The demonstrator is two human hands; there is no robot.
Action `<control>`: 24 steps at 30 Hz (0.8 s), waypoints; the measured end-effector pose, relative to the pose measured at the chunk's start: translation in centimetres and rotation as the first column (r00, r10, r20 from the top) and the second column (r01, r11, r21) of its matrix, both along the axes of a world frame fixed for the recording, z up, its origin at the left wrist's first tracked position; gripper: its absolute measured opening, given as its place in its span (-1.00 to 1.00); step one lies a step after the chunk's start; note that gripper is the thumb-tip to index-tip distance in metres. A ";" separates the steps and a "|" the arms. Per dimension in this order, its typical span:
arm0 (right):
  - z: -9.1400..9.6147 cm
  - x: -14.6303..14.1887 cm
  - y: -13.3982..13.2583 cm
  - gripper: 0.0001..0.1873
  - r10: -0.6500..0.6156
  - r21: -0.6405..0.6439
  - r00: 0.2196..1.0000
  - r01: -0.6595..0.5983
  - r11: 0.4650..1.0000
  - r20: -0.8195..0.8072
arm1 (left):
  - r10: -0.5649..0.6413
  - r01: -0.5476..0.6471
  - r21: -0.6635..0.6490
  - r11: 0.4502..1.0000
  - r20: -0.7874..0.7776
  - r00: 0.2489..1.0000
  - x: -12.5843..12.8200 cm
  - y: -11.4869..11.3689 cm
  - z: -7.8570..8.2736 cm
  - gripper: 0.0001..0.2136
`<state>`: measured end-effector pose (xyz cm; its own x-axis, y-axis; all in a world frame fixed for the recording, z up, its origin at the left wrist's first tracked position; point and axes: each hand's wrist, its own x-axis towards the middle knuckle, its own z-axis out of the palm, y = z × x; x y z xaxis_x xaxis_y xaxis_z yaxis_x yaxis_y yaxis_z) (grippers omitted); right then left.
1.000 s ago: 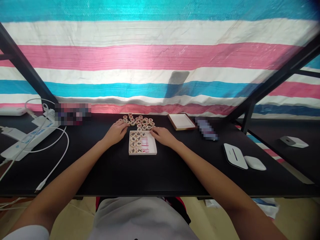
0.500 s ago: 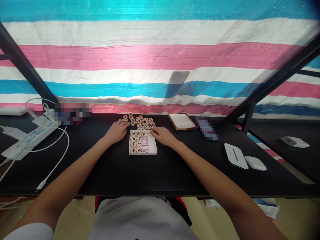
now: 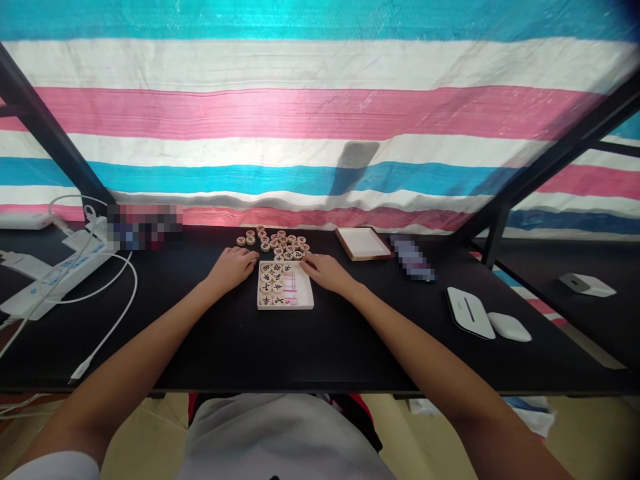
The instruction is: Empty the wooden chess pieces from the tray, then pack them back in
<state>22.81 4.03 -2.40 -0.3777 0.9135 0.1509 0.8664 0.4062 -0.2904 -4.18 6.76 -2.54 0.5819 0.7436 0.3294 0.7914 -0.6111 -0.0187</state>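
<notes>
Resting palm-down on the black desk (image 3: 300, 353), the left hand (image 3: 233, 268) lay near the middle of the frame, just left of the shallow white tray (image 3: 303, 293). Its fingers were loosely extended and slightly apart, and no piece showed in its grasp. The right hand (image 3: 324, 271) was at the tray's upper right corner, fingers gently bent; at this small size, it could not be told whether they gripped the wall or merely touched it.

The tray sat just below the frame's centre. Nine round pieces (image 3: 277, 288) with dark characters filled its left side, three in the top row and two in each row beneath, while pink lines showed on the bare floor to their right. Above the tray lay a cluster of loose pieces (image 3: 288, 256), some marked in red, some in black.

Right of centre stood a second shallow box (image 3: 363, 241), its white inside facing up, beside a pixelated object (image 3: 414, 259). A white power strip (image 3: 55, 280) lay at the left, and a striped sheet (image 3: 320, 113) spanned the upper frame.
</notes>
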 end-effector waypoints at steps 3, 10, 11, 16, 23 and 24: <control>-0.1 0.1 0.1 -0.73 0.004 0.005 1.000 -0.004 1.000 0.000 | -0.034 0.033 0.016 0.999 0.083 0.996 0.2 -0.5 0.6 -0.79; 0.1 0.0 0.0 -0.72 0.004 0.001 1.000 -0.004 1.000 0.009 | -0.292 0.287 0.058 0.956 0.255 0.922 2.1 -3.5 2.1 -0.76; 0.1 0.0 0.0 -0.72 0.002 0.000 1.000 -0.002 1.000 0.009 | -0.342 0.343 0.040 0.938 0.249 0.906 2.4 -4.0 2.2 -0.76; 0.2 0.0 -0.1 -0.73 0.001 -0.007 1.000 -0.001 1.000 0.009 | -0.430 0.456 -0.051 0.889 0.256 0.866 3.3 -4.9 1.9 -0.79; 0.1 0.0 -0.1 -0.73 0.009 0.001 1.000 -0.009 1.000 0.000 | -0.333 0.427 -0.175 0.887 0.399 0.854 3.3 -4.4 0.9 -0.81; 0.1 0.0 -0.1 -0.73 0.007 0.002 1.000 -0.007 1.000 0.000 | -0.325 0.432 -0.187 0.882 0.421 0.847 3.3 -4.3 0.9 -0.81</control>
<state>22.78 3.91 -2.27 -0.3845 0.9104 0.1527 0.8632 0.4132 -0.2901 -0.84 2.43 -1.68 0.7117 0.5787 0.3982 0.4119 -0.8030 0.4307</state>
